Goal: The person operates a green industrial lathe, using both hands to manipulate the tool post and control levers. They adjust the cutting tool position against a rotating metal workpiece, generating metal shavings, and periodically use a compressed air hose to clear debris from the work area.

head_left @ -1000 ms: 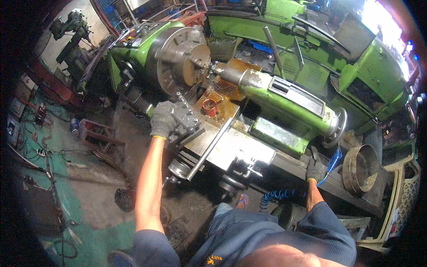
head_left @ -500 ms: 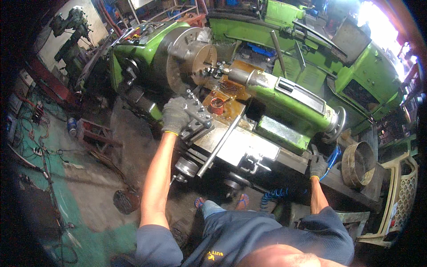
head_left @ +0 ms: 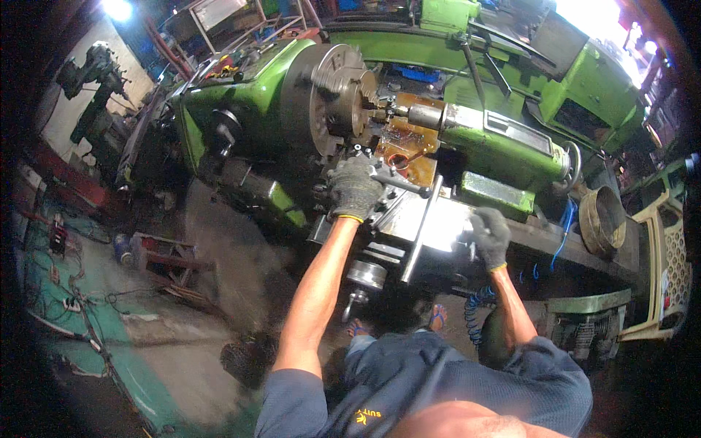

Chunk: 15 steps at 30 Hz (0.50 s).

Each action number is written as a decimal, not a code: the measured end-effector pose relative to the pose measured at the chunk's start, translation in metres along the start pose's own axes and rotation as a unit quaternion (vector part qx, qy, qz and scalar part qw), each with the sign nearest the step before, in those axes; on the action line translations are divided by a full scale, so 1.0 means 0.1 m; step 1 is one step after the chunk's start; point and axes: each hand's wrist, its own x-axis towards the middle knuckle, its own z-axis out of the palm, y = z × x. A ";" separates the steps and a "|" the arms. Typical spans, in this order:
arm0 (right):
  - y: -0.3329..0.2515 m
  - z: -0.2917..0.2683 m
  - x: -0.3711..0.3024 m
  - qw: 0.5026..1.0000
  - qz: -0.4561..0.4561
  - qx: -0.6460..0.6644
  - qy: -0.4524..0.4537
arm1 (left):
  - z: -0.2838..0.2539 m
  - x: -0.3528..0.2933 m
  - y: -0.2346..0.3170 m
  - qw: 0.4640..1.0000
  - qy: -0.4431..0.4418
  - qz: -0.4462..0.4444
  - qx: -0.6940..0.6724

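Nearby, left hand (head_left: 355, 188), red cup (head_left: 398, 161), contents unclear

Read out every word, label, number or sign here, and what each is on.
Dark blue cloth shirt: small yellow lettering; I don't copy printed words.
Blue cylindrical can on the floor: any print is too blurred to read.
Green metal tailstock: no text I can make out.
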 end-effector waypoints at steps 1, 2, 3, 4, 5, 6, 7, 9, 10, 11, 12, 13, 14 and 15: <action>-0.11 0.17 0.00 1.000 0.013 -0.007 -0.018 | 0.00 0.00 0.00 0.999 0.018 0.027 -0.018; -0.23 0.35 0.03 1.000 0.019 0.003 -0.016 | 0.05 0.00 -0.04 0.999 0.031 0.029 -0.033; -0.33 0.52 0.06 0.999 0.024 0.015 -0.015 | 0.14 0.01 -0.10 0.997 0.045 0.030 -0.046; -0.32 0.68 0.05 0.999 0.040 -0.002 -0.022 | 0.20 0.00 -0.13 0.996 0.054 0.034 -0.059; -0.47 0.78 0.06 0.996 0.087 -0.014 -0.032 | 0.16 -0.03 -0.12 0.996 0.056 0.027 -0.057; -0.42 0.86 0.03 0.994 0.091 -0.042 -0.042 | 0.05 -0.04 -0.06 0.996 0.058 0.023 -0.057; -0.31 0.96 -0.01 0.992 0.095 -0.070 -0.052 | 0.00 -0.04 -0.01 0.996 0.061 0.020 -0.058; -0.32 1.09 0.00 0.991 0.093 -0.083 -0.043 | 0.09 0.00 -0.08 0.998 0.051 0.028 -0.040; -0.32 1.12 -0.01 0.991 0.100 -0.088 -0.034 | 0.13 0.02 -0.12 0.997 0.048 0.037 -0.042; -0.35 1.12 0.00 0.989 0.107 -0.095 -0.028 | 0.14 0.02 -0.13 0.997 0.044 0.042 -0.047; -0.35 1.13 0.02 0.987 0.119 -0.095 -0.044 | 0.11 0.02 -0.11 0.999 -0.003 0.011 -0.047; -0.35 1.16 0.02 0.987 0.112 -0.111 -0.044 | 0.16 0.04 -0.15 0.997 0.000 0.018 -0.069; -0.34 1.17 -0.01 0.985 0.104 -0.127 -0.049 | 0.18 0.00 -0.19 0.995 0.000 0.018 -0.093; -0.34 1.19 -0.03 0.984 0.094 -0.142 -0.057 | 0.20 -0.02 -0.23 0.993 0.002 0.017 -0.117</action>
